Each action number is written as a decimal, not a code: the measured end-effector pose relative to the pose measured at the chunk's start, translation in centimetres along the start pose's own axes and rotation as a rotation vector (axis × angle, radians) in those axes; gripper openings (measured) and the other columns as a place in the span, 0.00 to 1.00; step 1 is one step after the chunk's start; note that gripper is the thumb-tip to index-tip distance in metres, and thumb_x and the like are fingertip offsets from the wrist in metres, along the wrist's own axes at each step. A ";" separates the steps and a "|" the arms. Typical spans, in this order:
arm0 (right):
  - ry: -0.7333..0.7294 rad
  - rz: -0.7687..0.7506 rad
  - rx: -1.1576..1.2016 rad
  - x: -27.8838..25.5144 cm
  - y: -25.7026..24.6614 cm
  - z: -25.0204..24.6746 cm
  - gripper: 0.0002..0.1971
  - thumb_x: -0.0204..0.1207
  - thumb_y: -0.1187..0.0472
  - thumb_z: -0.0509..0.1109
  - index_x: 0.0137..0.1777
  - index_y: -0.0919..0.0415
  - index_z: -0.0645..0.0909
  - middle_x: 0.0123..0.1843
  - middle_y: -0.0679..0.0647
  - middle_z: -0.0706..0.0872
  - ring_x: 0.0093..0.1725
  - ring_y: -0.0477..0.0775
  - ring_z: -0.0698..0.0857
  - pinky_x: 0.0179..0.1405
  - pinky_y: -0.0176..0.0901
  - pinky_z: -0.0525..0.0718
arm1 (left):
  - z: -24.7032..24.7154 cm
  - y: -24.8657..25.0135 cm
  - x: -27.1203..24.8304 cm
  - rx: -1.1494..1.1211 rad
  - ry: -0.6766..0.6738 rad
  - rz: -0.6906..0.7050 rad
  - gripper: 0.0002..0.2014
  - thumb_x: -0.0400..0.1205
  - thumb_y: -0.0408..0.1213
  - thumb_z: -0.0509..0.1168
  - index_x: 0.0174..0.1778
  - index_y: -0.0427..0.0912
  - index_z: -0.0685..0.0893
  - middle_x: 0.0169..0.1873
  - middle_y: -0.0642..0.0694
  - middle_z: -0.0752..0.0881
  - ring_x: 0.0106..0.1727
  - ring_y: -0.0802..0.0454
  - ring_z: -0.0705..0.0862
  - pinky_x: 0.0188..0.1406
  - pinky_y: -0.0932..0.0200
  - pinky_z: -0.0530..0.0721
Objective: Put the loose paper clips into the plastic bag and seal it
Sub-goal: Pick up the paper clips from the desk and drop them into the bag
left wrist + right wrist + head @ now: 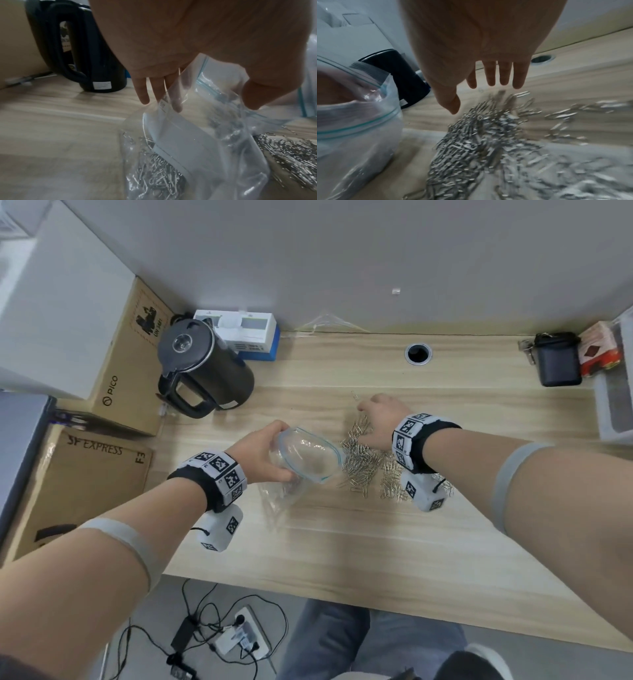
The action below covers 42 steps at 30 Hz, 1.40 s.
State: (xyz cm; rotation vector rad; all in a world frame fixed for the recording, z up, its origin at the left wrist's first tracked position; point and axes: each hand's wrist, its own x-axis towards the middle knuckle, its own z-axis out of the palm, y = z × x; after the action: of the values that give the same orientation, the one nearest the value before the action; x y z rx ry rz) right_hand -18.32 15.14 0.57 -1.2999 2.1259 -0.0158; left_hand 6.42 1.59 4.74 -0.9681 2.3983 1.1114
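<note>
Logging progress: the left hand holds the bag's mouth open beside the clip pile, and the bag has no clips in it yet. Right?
Not quite: the plastic bag, held by the left hand, already has paper clips at its bottom, as the left wrist view shows. The rest stands.

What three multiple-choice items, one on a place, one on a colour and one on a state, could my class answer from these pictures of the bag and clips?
1. Where does the kettle stand?
A. at the desk's back left
B. at the desk's front right
C. on the floor

2. What colour is the bag's zip strip?
A. red
B. blue-green
C. yellow

3. How is the bag's mouth?
A. sealed flat
B. held open
C. knotted

Answers:
1 A: the head view shows the kettle beside the cardboard boxes, left of the clips.
2 B: a blue-green line runs round the rim in all three views.
3 B: the left hand grips the rim and the mouth gapes toward the pile, over which the right hand is spread with straight fingers.
</note>
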 end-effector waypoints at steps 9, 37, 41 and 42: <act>0.092 -0.137 -0.063 2.9 -1.1 2.3 0.41 0.68 0.44 0.72 0.78 0.60 0.63 0.80 0.59 0.62 0.82 0.63 0.58 0.79 0.62 0.66 | 2.0 -1.9 0.0 -0.083 0.048 -0.086 0.37 0.59 0.54 0.78 0.65 0.53 0.73 0.50 0.54 0.86 0.52 0.53 0.87 0.54 0.52 0.86; -0.010 -0.402 -0.245 -2.0 -2.1 6.7 0.39 0.59 0.40 0.79 0.72 0.47 0.74 0.74 0.53 0.70 0.77 0.58 0.65 0.78 0.59 0.63 | 2.8 -1.1 0.7 -0.091 -0.044 -0.105 0.46 0.58 0.45 0.79 0.76 0.48 0.73 0.58 0.51 0.86 0.57 0.53 0.87 0.58 0.61 0.85; 0.006 -0.408 -0.205 -2.4 -1.7 5.8 0.16 0.73 0.52 0.72 0.61 0.44 0.82 0.67 0.50 0.75 0.71 0.57 0.71 0.72 0.55 0.68 | 3.2 -1.2 0.3 -0.120 -0.047 -0.119 0.42 0.62 0.39 0.79 0.75 0.47 0.74 0.54 0.54 0.86 0.54 0.60 0.86 0.54 0.62 0.85; -0.001 -0.411 -0.208 -2.6 -1.4 5.5 0.13 0.74 0.53 0.71 0.59 0.44 0.83 0.65 0.50 0.76 0.70 0.56 0.71 0.70 0.54 0.68 | 3.3 -1.1 0.4 -0.116 -0.049 -0.121 0.43 0.62 0.38 0.79 0.75 0.46 0.74 0.54 0.54 0.86 0.54 0.60 0.86 0.53 0.64 0.84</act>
State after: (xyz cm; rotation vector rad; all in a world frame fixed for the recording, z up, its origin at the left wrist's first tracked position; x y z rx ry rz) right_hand -13.54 18.20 -2.05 -1.8405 1.8611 0.0350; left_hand 6.97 3.40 1.80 -1.0945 2.2264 1.2259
